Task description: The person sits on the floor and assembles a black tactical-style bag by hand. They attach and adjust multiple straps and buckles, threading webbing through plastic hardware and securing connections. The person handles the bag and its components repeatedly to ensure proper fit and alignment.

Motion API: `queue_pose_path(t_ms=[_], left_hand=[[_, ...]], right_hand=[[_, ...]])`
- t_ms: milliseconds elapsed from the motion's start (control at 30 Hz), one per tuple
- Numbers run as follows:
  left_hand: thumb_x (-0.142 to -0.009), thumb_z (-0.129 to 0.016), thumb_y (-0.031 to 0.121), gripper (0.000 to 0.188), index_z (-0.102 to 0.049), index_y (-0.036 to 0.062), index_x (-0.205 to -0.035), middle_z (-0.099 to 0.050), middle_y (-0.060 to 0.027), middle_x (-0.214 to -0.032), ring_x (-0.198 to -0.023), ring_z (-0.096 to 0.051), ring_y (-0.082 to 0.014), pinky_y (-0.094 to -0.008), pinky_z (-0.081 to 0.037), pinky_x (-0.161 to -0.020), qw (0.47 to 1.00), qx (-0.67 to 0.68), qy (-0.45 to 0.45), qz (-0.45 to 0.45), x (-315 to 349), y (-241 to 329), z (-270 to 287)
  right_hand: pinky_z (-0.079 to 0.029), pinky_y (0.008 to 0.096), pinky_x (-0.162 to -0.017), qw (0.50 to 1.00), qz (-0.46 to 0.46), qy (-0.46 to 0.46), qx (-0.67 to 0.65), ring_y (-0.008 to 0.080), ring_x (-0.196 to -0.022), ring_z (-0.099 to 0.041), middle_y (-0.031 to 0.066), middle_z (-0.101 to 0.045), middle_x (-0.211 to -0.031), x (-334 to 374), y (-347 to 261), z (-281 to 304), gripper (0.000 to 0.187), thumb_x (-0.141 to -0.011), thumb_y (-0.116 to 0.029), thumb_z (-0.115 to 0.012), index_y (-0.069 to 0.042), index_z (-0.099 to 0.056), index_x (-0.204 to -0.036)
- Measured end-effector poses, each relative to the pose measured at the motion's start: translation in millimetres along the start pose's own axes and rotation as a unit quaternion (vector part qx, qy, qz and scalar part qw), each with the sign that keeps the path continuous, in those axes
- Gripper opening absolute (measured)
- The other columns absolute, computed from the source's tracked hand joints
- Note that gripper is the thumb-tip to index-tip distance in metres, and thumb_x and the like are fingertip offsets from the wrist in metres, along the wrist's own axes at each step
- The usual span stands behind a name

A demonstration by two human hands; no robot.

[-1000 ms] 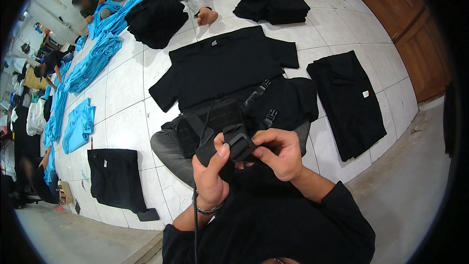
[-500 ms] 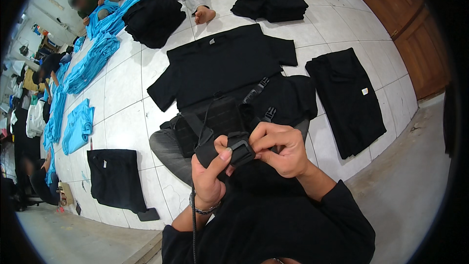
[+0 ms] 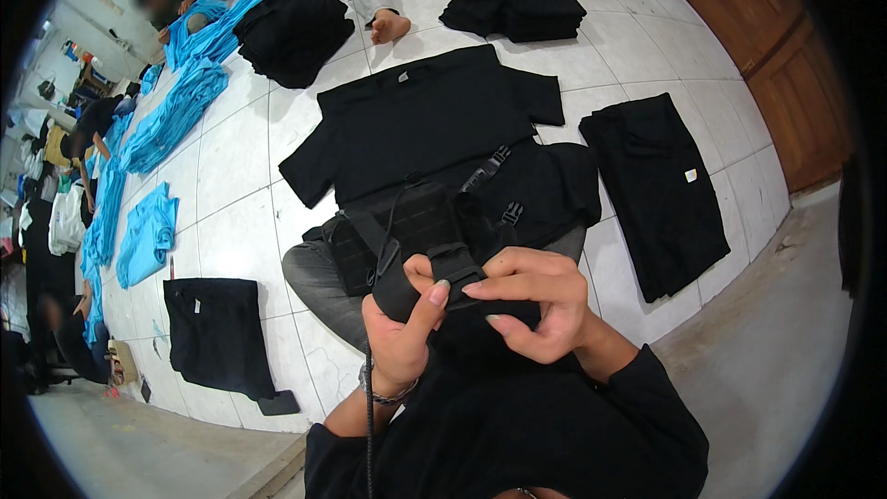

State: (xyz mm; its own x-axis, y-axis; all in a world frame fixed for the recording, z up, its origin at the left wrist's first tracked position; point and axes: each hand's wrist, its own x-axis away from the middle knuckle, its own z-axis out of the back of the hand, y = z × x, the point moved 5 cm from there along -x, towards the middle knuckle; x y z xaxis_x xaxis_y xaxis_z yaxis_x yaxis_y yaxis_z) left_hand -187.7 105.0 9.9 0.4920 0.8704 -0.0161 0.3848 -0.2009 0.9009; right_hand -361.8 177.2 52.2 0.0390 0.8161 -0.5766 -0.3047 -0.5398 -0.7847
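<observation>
A black webbing strap with a plastic buckle [image 3: 456, 265] is held up over my lap. My left hand [image 3: 399, 340] is closed round the strap, its thumb pressed against the buckle's lower side. The fingers of my right hand [image 3: 550, 300] lie on the buckle's right edge, index fingertip on it and thumb a little apart below. Behind the hands a black pouch [image 3: 349, 251] with rows of webbing rests on my lap. Two side-release buckles [image 3: 495, 163] on straps stick out to its right. A black cord [image 3: 369, 416] hangs beside my left wrist.
Beyond my knees a black T-shirt [image 3: 420, 120] lies spread on white tiles. Folded black garments lie right [image 3: 658, 199] and left [image 3: 217, 328]; black piles [image 3: 513, 0] stand farther off. Blue cloth [image 3: 176, 120] runs along the left, with people seated there. Another person's bare foot [image 3: 389, 26] is ahead.
My right fingers have gone from a pinch at the buckle's side to lying over its edge, thumb now apart. The buckle has tilted; my left hand keeps its hold.
</observation>
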Motion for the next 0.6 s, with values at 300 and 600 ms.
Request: queue_pose_path(t_ms=[300,600], left_hand=[[-0.096,-0.073,-0.002,0.007,-0.070,-0.0034,-0.090,-0.065,-0.0054,-0.086,-0.083,-0.058,-0.0132,-0.0284,-0.044,-0.073,0.989,-0.138,0.001,-0.054,-1.2,1.7,2.6],[-0.097,-0.071,-0.006,0.004,-0.072,-0.0048,-0.093,-0.065,-0.0049,-0.077,-0.063,-0.058,-0.0095,-0.0254,-0.042,-0.057,0.981,-0.175,-0.031,-0.078,-2.0,3.0,-3.2]], right_hand=[[-0.058,0.0412,-0.084,0.994,0.084,0.053,0.052,0.0320,-0.094,-0.075,0.0118,-0.079,-0.100,-10.5,-29.7,15.1,0.022,-0.075,0.001,-0.085,-0.004,-0.080,-0.096],[-0.058,0.0267,-0.069,0.974,-0.184,0.118,-0.055,0.0178,-0.073,-0.076,0.0113,-0.080,-0.088,6.2,-10.4,8.2,0.010,-0.089,0.004,-0.081,0.001,-0.077,-0.098]])
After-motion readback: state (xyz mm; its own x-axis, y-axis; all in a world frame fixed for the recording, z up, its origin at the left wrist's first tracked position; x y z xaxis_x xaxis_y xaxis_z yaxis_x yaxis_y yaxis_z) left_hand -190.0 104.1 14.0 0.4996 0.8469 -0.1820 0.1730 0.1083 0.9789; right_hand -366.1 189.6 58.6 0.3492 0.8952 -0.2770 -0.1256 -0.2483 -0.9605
